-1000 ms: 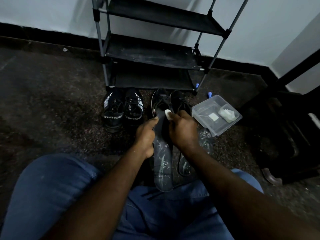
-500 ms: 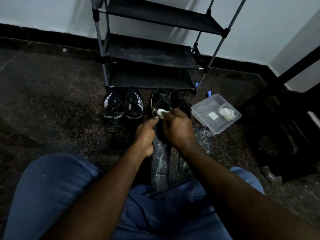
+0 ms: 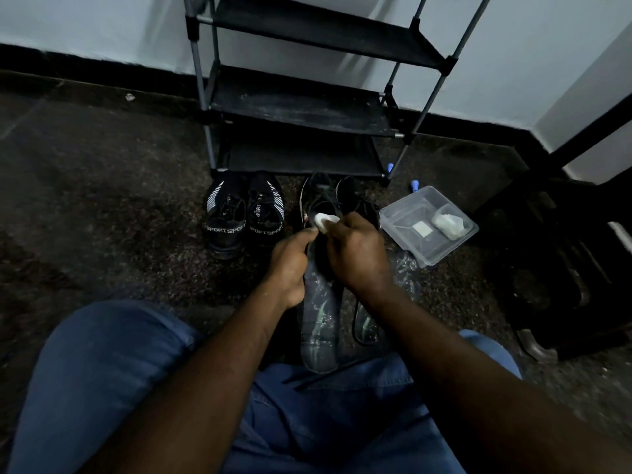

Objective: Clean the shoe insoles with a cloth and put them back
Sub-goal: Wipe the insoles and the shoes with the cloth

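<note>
A long dark insole [image 3: 319, 319] with pale markings stands lengthwise between my knees. My left hand [image 3: 289, 268] grips its left edge near the top. My right hand [image 3: 355, 258] pinches a small white cloth [image 3: 325, 220] against the insole's top end. A second insole [image 3: 366, 323] lies on the floor just right of it, partly hidden by my right wrist. Behind my hands stands a pair of black shoes [image 3: 331, 200], their insides hidden.
A black pair marked SPORT [image 3: 242, 213] stands left of those shoes. A clear plastic tub [image 3: 427, 224] with white cloth pieces sits at the right. A black shoe rack [image 3: 301, 107] stands against the wall. Dark furniture [image 3: 564, 268] fills the right side.
My right hand has slid the white cloth up the insole and slightly left, toward its top end. My left hand keeps its hold on the insole.
</note>
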`<state>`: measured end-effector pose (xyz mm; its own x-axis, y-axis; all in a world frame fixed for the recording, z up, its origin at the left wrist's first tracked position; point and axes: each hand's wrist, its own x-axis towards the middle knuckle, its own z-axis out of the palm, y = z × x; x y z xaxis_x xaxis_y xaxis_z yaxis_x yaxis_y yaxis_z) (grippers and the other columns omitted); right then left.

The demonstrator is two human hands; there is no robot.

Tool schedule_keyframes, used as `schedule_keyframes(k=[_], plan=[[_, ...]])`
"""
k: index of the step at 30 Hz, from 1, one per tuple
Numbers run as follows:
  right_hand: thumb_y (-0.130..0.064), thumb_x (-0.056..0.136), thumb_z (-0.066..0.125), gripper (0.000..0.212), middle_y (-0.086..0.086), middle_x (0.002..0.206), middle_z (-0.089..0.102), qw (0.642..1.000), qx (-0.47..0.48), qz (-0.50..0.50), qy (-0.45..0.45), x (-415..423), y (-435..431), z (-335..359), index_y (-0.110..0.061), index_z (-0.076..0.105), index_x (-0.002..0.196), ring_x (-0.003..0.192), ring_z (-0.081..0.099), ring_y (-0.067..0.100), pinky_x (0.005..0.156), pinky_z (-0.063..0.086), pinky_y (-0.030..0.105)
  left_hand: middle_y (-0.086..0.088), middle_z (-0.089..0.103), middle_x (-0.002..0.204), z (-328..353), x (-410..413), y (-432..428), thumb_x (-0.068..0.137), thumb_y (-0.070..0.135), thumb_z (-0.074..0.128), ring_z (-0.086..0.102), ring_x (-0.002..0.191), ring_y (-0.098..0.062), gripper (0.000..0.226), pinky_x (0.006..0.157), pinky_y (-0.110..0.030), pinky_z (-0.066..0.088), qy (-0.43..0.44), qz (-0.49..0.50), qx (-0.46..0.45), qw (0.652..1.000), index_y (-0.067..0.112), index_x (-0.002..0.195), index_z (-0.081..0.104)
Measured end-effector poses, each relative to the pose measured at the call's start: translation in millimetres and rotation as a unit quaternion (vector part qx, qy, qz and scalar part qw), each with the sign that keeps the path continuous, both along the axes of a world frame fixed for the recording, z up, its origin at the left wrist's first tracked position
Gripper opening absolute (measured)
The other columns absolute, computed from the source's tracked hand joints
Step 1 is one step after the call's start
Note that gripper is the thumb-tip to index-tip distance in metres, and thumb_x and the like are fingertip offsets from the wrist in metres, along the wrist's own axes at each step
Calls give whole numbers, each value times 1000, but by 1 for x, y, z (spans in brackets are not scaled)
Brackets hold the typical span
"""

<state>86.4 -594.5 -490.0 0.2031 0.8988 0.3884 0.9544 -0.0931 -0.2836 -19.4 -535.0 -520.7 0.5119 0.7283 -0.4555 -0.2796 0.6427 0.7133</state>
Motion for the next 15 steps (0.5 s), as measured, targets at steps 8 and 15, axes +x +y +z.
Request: schedule_keyframes(k=[8,15], plan=[[-22,96,56,30,12,90,64,1000,12,-19,-20,12,3,7,-6,76,110,75,61,31,62,53,35,-23,70,116,4,-2,4,89,3,50,66,98,-30,42,81,-36,53,-10,-23,59,998,1,128,65],[-32,95,47,41,10,90,62,997,-2,-5,-71,17,1,5,-11,75,116,81,57,31,65,51,39,-27,70,118,6,-1,2,86,3,51,67,105,-38,43,92,-45,53,-8,-23,59,998,1,127,66]])
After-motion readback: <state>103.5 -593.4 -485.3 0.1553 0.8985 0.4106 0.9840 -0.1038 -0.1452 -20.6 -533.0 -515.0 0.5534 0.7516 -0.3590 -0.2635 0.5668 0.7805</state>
